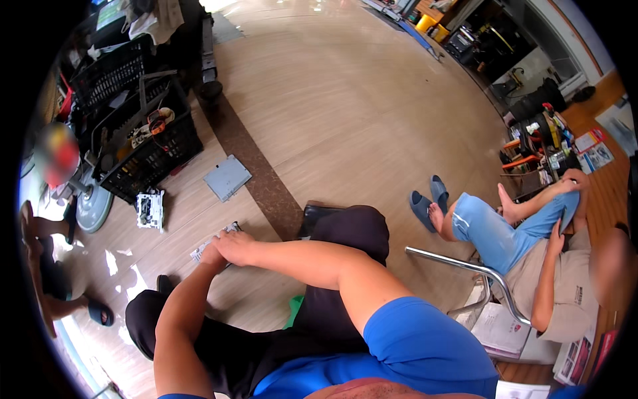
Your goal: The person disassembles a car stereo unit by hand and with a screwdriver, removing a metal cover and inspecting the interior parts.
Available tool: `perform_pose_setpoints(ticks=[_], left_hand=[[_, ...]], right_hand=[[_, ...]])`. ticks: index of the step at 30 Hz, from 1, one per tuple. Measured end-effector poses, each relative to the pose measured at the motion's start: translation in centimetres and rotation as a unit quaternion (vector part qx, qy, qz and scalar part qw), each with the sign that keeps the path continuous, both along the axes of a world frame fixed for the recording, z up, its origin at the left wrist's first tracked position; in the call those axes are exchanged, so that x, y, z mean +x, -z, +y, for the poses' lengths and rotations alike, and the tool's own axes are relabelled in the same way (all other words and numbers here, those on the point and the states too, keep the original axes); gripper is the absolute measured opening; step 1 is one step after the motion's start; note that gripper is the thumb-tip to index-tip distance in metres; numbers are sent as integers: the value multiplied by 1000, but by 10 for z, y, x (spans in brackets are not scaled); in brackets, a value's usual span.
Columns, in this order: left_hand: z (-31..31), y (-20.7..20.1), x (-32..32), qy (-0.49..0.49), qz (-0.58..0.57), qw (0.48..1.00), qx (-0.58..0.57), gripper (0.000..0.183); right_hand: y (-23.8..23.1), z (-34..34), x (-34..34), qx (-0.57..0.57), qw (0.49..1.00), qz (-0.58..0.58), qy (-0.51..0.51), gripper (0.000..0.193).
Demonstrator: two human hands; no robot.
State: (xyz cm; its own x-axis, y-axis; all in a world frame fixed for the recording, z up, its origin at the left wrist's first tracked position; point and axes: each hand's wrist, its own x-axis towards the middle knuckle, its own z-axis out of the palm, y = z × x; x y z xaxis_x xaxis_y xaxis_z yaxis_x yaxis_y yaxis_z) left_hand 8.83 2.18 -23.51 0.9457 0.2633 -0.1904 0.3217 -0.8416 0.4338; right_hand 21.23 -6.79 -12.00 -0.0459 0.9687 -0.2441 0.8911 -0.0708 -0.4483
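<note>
Both of my hands are close together between my knees, low over the floor. My left hand is closed on a small silver-grey metal unit, whose ends show past the fingers. Over the same unit, partly overlapping the left, lies my right hand with its fingers bent around it. Most of the unit is hidden under the hands. Beyond them, a flat grey metal cover rests on the floor. To its left is a whitish, open-framed mechanism, also on the floor.
A black plastic crate with tools stands at the left, beside a fan base. At right, a seated person is near a chrome armrest and blue slippers. Another person's sandalled foot is at the left edge.
</note>
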Motion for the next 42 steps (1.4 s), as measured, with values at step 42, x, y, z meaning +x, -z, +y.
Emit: perform_pose_setpoints(ticks=[42], left_hand=[[-5,-7,1,-192,135,967,-99,32]], right_hand=[[-2,1,-1,-51,998,-30,-15,25]])
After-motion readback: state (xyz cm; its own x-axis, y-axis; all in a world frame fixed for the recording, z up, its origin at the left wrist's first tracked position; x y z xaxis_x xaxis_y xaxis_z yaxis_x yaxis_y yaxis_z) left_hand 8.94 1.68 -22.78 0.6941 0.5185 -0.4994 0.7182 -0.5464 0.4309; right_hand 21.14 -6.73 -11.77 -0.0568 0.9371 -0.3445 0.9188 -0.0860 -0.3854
